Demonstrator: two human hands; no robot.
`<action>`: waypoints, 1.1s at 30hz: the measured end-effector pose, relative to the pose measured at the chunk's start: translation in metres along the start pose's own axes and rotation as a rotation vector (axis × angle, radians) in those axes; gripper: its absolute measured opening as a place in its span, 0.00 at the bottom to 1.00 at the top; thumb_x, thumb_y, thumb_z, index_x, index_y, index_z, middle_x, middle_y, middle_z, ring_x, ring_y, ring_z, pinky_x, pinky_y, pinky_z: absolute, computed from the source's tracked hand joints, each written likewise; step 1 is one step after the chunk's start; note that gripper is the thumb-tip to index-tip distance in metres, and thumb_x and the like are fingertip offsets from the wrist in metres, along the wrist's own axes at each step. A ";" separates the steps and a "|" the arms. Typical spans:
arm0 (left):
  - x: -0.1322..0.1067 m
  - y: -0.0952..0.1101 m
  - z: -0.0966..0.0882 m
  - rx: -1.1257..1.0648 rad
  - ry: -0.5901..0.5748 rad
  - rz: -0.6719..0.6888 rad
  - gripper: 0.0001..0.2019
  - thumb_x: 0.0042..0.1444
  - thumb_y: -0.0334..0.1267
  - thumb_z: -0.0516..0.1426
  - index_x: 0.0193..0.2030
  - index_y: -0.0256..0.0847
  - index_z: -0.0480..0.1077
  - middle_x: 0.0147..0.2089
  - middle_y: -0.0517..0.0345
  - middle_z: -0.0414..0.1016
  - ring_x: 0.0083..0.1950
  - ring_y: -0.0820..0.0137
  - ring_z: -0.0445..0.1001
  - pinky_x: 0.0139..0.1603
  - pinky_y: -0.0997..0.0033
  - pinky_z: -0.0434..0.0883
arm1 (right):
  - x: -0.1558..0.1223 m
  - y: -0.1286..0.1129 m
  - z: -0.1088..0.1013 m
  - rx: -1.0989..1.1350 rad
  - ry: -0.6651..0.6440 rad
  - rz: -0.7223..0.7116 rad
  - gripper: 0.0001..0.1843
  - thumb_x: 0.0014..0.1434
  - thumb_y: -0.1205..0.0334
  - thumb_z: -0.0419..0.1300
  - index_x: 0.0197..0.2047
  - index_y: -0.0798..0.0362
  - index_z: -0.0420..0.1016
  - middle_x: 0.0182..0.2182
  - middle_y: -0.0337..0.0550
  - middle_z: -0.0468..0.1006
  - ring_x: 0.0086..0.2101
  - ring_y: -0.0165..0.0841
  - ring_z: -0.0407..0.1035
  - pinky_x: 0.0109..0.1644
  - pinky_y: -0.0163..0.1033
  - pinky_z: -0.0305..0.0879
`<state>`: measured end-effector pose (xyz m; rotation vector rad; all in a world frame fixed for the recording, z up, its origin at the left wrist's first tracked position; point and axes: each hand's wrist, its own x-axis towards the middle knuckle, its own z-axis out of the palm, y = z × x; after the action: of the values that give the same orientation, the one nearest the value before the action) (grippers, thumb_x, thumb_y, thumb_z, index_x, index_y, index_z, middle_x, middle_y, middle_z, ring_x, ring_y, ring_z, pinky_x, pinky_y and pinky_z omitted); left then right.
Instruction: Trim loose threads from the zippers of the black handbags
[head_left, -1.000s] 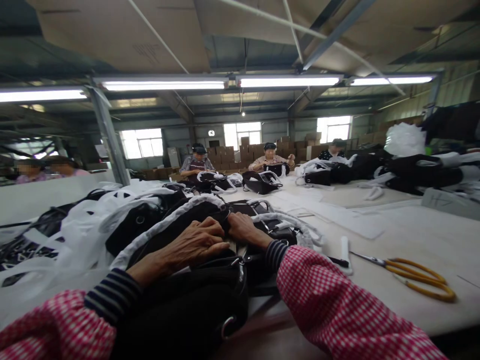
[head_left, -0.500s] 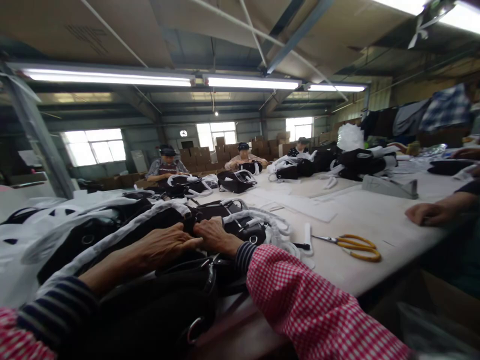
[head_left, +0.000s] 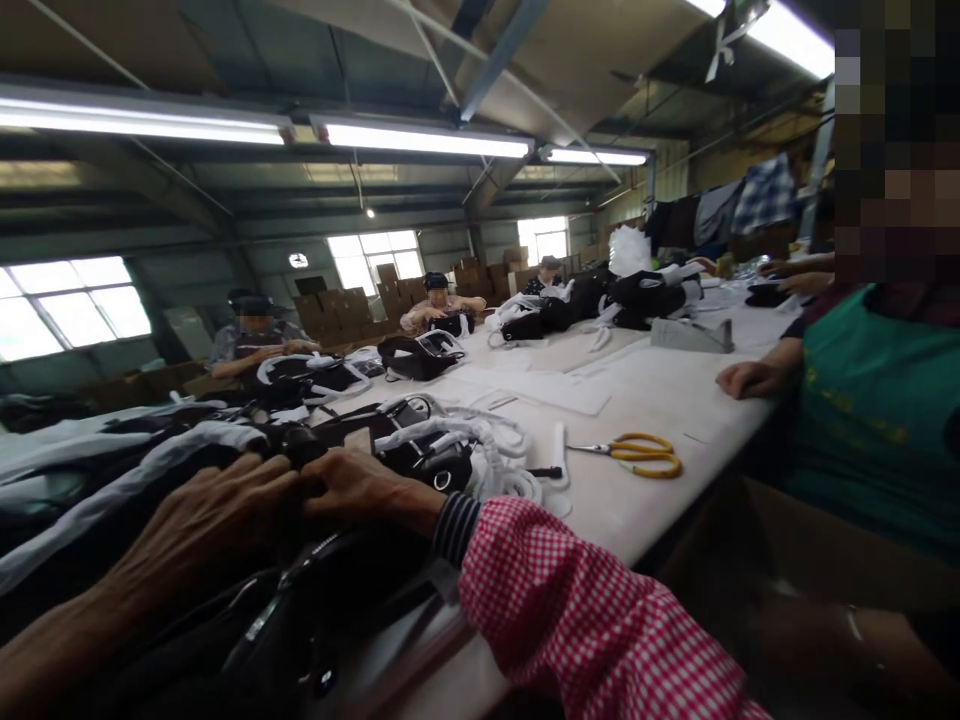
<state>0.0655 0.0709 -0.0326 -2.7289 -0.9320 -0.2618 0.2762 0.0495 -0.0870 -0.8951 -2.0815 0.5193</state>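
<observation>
My left hand [head_left: 214,505] is closed, its fingers curled over the top of a black bag [head_left: 161,480]. A handle wrapped in white [head_left: 135,475] runs just beyond that hand. Beside it, my right hand [head_left: 360,485] is also closed on the bag, thumb toward the left hand; the exact part pinched between them is hidden. Another black bag with shiny edging and a metal ring [head_left: 292,610] lies nearer to me, dark and partly blurred. Past my right hand rests a black bag with a silver eyelet [head_left: 435,465] and white-wrapped straps [head_left: 480,425].
Yellow-handled scissors [head_left: 634,453] lie on the white table [head_left: 622,515], near a small white strip [head_left: 559,455]. A grey stand [head_left: 690,336] sits farther back. Several people work around the table; one in a green apron [head_left: 885,400] is at my right. More black bags [head_left: 420,352] stand beyond.
The view has turned right, so the table's contents appear shifted left and the person in green has come into sight. Both hands stay together on the bag.
</observation>
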 end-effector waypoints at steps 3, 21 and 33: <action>0.012 0.011 -0.008 -0.033 -0.037 0.049 0.12 0.61 0.41 0.55 0.46 0.52 0.79 0.56 0.57 0.79 0.58 0.51 0.68 0.47 0.61 0.64 | -0.005 0.000 0.002 0.127 0.066 0.058 0.04 0.54 0.66 0.65 0.30 0.56 0.75 0.22 0.30 0.66 0.29 0.26 0.66 0.31 0.29 0.55; -0.014 -0.023 -0.015 -0.124 -0.011 -0.351 0.22 0.63 0.52 0.51 0.48 0.44 0.81 0.42 0.53 0.77 0.44 0.60 0.71 0.45 0.67 0.62 | -0.124 -0.074 -0.080 0.260 -0.046 0.334 0.20 0.64 0.49 0.62 0.31 0.58 0.78 0.27 0.41 0.78 0.26 0.27 0.70 0.29 0.31 0.61; -0.014 -0.021 0.000 -0.114 -0.038 -0.378 0.22 0.64 0.53 0.50 0.49 0.45 0.80 0.37 0.57 0.75 0.43 0.61 0.71 0.41 0.71 0.58 | -0.107 -0.021 -0.068 -0.357 -0.219 0.294 0.21 0.55 0.78 0.56 0.47 0.60 0.85 0.46 0.49 0.85 0.45 0.36 0.77 0.53 0.36 0.67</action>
<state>0.0415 0.0794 -0.0319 -2.6454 -1.4847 -0.3408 0.3684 -0.0406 -0.0877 -1.4219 -2.2966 0.4166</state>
